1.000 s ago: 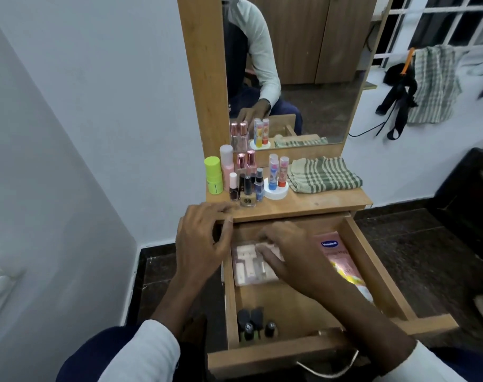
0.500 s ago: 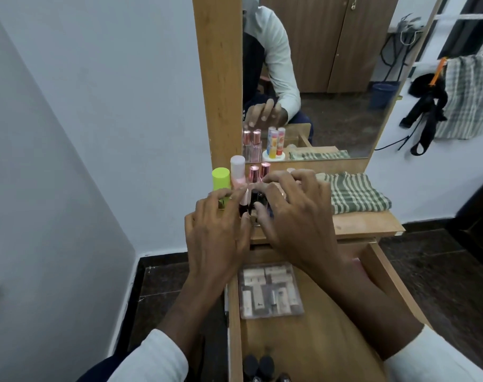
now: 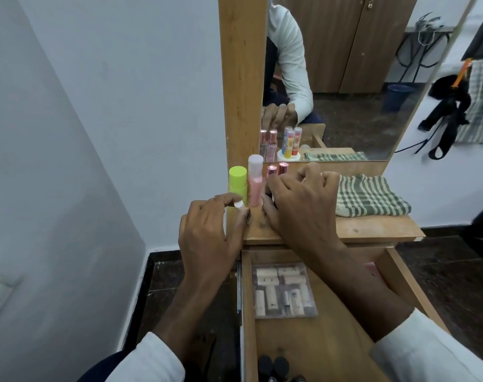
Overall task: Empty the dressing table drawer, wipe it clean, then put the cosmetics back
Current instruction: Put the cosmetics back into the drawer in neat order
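Item: drawer [image 3: 331,340], pulled out below the bench [image 3: 372,230]. Held within: a clear case of small cosmetics [image 3: 284,290] at the back left, dark caps [image 3: 273,365] at the front edge, and a pink item [image 3: 372,268], mostly hidden by the right forearm.

Item: upright cosmetics on the bench by the mirror frame. A lime-capped tube [image 3: 238,183] and a pink bottle [image 3: 254,186] are set touching side by side, with two rose-capped bottles [image 3: 277,170] just behind.

Left hand [image 3: 207,230]: closed around a small white-capped bottle [image 3: 238,204], pinched at the fingertips beside the lime tube.

Right hand [image 3: 301,205]: curled over the cluster; whether anything is gripped cannot be told, the palm side being hidden.

Folded checked cloth [image 3: 369,197]: laid at the right of the bench, apart from the bottles.

Risks noted: the tall, narrow bottles are likely to be toppled by a knuckle or sleeve, since both hands are crowded among them. The pinched bottle may be dropped at the bench edge. The case may be struck by items lowered blind.
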Available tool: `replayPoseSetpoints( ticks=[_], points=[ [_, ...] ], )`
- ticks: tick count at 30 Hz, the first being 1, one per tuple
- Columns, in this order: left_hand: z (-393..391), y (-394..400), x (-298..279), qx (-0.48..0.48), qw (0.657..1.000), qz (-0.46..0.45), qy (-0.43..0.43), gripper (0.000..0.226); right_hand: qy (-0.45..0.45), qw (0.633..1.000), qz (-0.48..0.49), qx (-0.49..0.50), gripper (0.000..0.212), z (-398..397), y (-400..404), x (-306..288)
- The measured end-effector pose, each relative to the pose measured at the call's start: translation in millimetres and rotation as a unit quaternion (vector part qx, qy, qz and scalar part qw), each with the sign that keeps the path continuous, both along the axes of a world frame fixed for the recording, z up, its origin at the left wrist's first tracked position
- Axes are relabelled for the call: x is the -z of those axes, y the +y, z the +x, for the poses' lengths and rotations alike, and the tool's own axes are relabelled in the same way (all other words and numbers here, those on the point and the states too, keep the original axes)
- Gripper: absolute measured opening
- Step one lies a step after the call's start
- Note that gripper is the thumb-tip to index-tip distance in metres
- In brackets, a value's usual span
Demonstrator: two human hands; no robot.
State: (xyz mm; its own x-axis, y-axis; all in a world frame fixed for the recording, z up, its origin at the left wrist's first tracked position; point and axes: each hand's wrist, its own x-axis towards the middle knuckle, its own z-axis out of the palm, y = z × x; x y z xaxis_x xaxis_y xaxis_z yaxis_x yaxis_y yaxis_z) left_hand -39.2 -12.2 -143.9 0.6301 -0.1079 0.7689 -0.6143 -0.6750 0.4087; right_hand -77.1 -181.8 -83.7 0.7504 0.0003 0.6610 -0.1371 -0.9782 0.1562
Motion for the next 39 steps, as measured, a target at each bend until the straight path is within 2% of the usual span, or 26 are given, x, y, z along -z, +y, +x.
replayPoseSetpoints(
  ticks=[6,12,14,17,19,22,25,28,35,39],
  points=[
    [-3,15,5,0.032,0.999,-0.002,-0.001,0.027,-0.04,0.994,0.079,-0.069,0.018,-3,1,-4],
    [-9,24,0,0.097,0.995,-0.016,-0.016,0.028,-0.077,0.951,0.233,-0.187,0.019,-35,3,-23],
    [-13,26,0,0.134,0.991,0.001,-0.021,0.024,-0.043,0.941,0.265,-0.205,0.021,-56,-2,-20],
    [-20,27,3,0.218,0.975,0.039,-0.004,0.021,0.075,0.94,0.276,-0.184,0.017,-94,-13,4],
    [-23,27,7,0.289,0.953,0.083,0.023,0.023,0.132,0.933,0.284,-0.176,0.012,-118,-22,27],
    [-28,27,11,0.344,0.919,0.167,0.089,0.027,0.177,0.917,0.302,-0.188,0.009,-140,-32,52],
    [-33,26,8,0.365,0.89,0.224,0.159,0.028,0.191,0.903,0.328,-0.199,0.006,-142,-34,61],
    [-37,27,5,0.376,0.869,0.258,0.191,0.025,0.208,0.896,0.336,-0.203,0.009,-140,-32,65],
    [-41,36,9,0.383,0.845,0.283,0.245,0.023,0.25,0.882,0.317,-0.243,0.01,-136,-14,68],
    [-43,38,8,0.386,0.838,0.299,0.244,0.024,0.279,0.865,0.329,-0.258,0.012,-135,-7,74]
  ],
)
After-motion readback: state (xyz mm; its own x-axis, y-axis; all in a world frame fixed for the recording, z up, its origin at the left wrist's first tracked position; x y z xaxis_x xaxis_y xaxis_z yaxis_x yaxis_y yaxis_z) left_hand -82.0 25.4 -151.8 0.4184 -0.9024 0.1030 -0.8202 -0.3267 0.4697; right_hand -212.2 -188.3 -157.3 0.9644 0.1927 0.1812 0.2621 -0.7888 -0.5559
